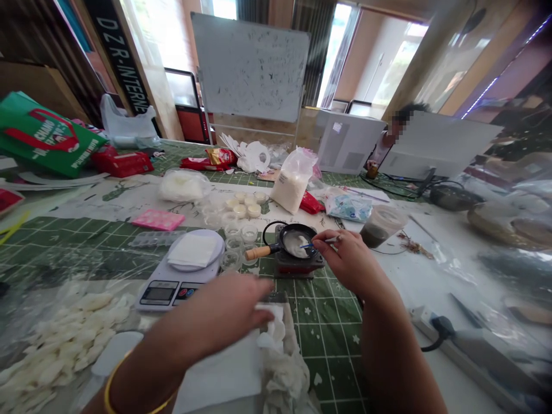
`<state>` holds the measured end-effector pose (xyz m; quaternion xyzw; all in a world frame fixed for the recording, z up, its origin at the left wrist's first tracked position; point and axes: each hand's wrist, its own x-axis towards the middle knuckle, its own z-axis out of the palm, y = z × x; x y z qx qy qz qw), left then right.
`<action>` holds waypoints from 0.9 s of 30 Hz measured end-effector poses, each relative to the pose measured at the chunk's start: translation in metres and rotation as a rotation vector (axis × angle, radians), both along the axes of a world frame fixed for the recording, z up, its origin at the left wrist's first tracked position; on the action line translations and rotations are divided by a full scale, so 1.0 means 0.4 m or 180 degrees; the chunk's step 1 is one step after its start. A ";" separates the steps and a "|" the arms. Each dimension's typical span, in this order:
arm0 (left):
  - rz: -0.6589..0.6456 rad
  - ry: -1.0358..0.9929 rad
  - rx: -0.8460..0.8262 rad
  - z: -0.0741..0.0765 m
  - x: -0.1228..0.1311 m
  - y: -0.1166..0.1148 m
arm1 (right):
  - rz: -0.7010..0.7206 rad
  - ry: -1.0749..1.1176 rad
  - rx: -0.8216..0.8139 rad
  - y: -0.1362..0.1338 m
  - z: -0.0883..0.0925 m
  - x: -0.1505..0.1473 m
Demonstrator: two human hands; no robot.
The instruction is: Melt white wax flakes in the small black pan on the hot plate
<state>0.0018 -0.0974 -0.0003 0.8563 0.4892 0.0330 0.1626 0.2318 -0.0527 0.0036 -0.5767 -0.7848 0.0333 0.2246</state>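
Right hand (349,261) fingers pinch a stick (321,242) in the small pan (297,241) (white melt inside); left hand (233,313) blurred.

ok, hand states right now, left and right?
Left hand: open, resting on white tissue.
Right hand: closed on thin stick over small pan.

Craft workroom: whiteboard (250,66), scale (179,276), cutting mat (328,316), hotplate pan (295,241).

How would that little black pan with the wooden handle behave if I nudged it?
The small black pan sits on a narrow red burner, so it would probably slide or tip easily. Its wooden handle overhangs, likely adding leverage. The white contents look liquid and may slosh.
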 end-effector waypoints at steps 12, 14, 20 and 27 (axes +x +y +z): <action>0.0487 0.0224 -0.0350 -0.001 -0.009 0.195 | 0.0142 0.0041 -0.0175 -0.007 0.001 -0.018; 0.0285 0.0232 -0.0456 -0.011 0.000 0.205 | -0.0039 -0.0057 -0.0123 -0.002 -0.003 -0.016; 0.0293 0.0194 -0.0440 -0.012 -0.001 0.216 | 0.0171 -0.0083 -0.0097 -0.005 -0.006 -0.017; 0.0316 0.0203 -0.0363 -0.009 -0.008 0.209 | 0.0091 -0.0127 -0.0043 -0.009 -0.004 -0.022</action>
